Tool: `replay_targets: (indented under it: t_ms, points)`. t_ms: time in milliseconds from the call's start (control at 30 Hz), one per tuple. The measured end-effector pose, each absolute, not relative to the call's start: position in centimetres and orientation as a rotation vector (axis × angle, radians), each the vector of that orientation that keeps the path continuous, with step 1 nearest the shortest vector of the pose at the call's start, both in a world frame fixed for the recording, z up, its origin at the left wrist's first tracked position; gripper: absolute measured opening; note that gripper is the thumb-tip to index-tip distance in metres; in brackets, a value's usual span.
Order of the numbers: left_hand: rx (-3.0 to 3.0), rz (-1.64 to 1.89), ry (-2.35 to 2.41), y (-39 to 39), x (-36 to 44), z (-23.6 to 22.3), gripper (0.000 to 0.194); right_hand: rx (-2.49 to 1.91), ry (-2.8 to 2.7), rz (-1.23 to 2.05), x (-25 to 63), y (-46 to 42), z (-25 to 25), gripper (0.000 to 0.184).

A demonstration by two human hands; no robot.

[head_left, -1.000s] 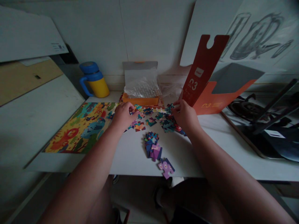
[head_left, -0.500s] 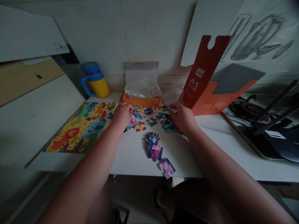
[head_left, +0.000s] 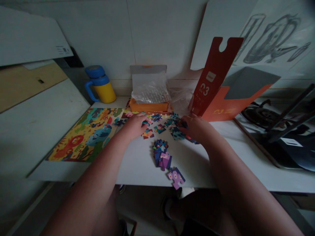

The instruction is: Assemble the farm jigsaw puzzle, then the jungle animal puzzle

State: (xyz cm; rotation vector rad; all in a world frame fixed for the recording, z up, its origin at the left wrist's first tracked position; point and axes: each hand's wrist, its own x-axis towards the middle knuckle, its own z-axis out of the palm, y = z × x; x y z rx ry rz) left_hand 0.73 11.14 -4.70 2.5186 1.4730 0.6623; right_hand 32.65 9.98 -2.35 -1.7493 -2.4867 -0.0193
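Colourful jigsaw puzzle pieces point(head_left: 159, 128) lie loose on the white table between my hands. My left hand point(head_left: 136, 125) reaches over the left side of this pile, fingers curved and a little apart at some teal and pink pieces. At the pile's right side my right hand point(head_left: 194, 126) arches over dark teal pieces, thumb and fingers apart; its palm side is hidden. An orange puzzle piece point(head_left: 148, 133) lies just right of my left fingers. Nearer me are a small stack of blue pieces point(head_left: 159, 147) and a purple piece point(head_left: 176, 177) by the table edge.
The joined animal puzzle point(head_left: 98, 131) lies at left. Behind the pieces stands an opened orange box point(head_left: 149, 107) with plastic wrap. A blue-and-yellow jug point(head_left: 103, 87) is at back left. A tall red-orange carton point(head_left: 221, 108) and a stove point(head_left: 268, 131) are at right.
My left hand has shifted right and slightly towards me, over the pieces, uncovering part of the joined strip behind. My right hand has moved slightly towards me and spread over its pieces.
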Motion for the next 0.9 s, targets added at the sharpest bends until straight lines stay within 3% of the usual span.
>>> replay_targets:
  t_ms: [200, 500, 900]
  points:
    - [2.506, 0.64, 1.523, 10.7, 0.6, -4.1, 0.019, -1.85, -2.456, 0.048, 33.1, 9.9, -1.9, 0.033]
    - [2.5, 0.659, 1.533, 10.7, 0.5, -4.3, 0.016, -1.765, -2.267, 0.141, 32.4, 9.9, -1.5, 0.044]
    - [2.509, 0.694, 1.539, 10.9, 0.3, -4.6, 0.012, -1.862, -1.935, 0.053, 34.0, 9.6, -0.1, 0.039]
